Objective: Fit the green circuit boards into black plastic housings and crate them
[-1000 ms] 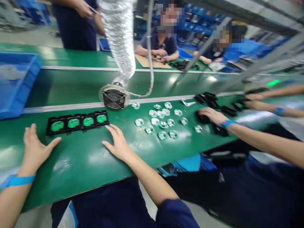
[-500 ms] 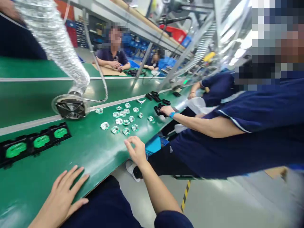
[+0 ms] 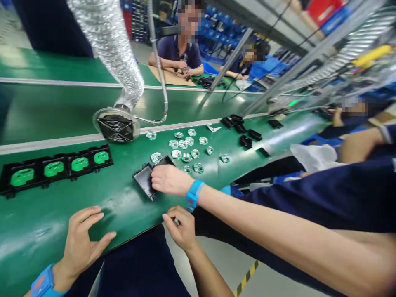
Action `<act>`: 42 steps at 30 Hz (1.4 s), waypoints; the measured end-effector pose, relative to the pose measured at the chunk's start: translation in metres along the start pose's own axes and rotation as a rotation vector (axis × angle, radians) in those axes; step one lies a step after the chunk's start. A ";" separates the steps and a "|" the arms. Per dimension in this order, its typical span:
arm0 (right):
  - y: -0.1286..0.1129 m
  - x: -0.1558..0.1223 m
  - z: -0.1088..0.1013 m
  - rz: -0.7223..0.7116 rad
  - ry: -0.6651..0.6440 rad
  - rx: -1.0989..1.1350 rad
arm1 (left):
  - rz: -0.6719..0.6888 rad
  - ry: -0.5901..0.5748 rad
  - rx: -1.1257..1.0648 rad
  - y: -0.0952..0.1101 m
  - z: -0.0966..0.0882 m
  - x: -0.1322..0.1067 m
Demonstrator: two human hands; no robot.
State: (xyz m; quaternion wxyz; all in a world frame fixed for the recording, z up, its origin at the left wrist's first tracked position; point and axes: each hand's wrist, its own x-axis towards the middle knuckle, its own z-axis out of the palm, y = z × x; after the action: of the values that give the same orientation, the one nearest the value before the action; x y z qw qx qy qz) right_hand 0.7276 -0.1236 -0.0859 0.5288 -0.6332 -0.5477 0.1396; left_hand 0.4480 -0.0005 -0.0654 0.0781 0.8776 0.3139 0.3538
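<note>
My left hand (image 3: 88, 233), wearing a blue wristband (image 3: 46, 282), hovers over the green tabletop (image 3: 120, 218). Its fingers are apart and nothing is between them. At the table's front edge, my right hand (image 3: 181, 229) has its fingers curled in toward the thumb, with no object visible in it. Just beyond it, a co-worker's hand (image 3: 170, 180) grips a black plastic housing (image 3: 145, 180), tilted over the table. To the left lies a row of joined black housings (image 3: 69, 165), with green circuit boards (image 3: 79, 163) inside.
Several small round circuit boards (image 3: 176, 154) are scattered beyond the co-worker's hand. More black housings (image 3: 246, 141) lie at the right. A fan (image 3: 116, 127) on a silver duct (image 3: 123, 62) hangs near the white rail. The co-worker's forearm (image 3: 247, 214) crosses from the right.
The co-worker's hand has reached left across the table, bringing a black housing in front of my hands. My left hand has lifted and curled its fingers somewhat. The view has shifted.
</note>
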 end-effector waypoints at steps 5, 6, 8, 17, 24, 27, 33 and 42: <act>0.015 -0.005 0.011 0.138 0.067 -0.055 | -0.153 -0.086 0.143 0.011 -0.009 0.008; 0.017 -0.003 0.012 0.169 0.070 -0.071 | -0.156 -0.133 0.172 0.014 -0.005 0.011; 0.020 0.002 0.015 0.227 0.061 -0.097 | -0.151 -0.240 0.229 0.020 0.006 0.021; 0.015 0.030 0.047 0.256 -0.181 -0.052 | -0.137 -0.547 0.209 0.025 0.067 0.070; 0.035 0.052 0.029 0.219 -0.064 -0.229 | -0.043 -0.602 0.156 -0.011 0.058 0.078; 0.058 0.079 0.008 0.337 -0.007 -0.527 | -0.033 -0.615 0.146 -0.016 0.056 0.079; 0.076 0.127 0.003 0.574 -0.246 -0.873 | 0.006 -0.565 0.150 -0.032 0.046 0.071; 0.072 0.137 0.008 0.610 -0.243 -0.720 | -0.052 -0.353 0.177 -0.028 0.031 0.072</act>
State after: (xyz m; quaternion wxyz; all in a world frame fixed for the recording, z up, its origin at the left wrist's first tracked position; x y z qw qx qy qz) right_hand 0.8105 0.0072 -0.0934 0.1433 -0.8867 -0.4084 0.1628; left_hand 0.4943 0.0677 -0.0569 0.0635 0.9211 0.3479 0.1631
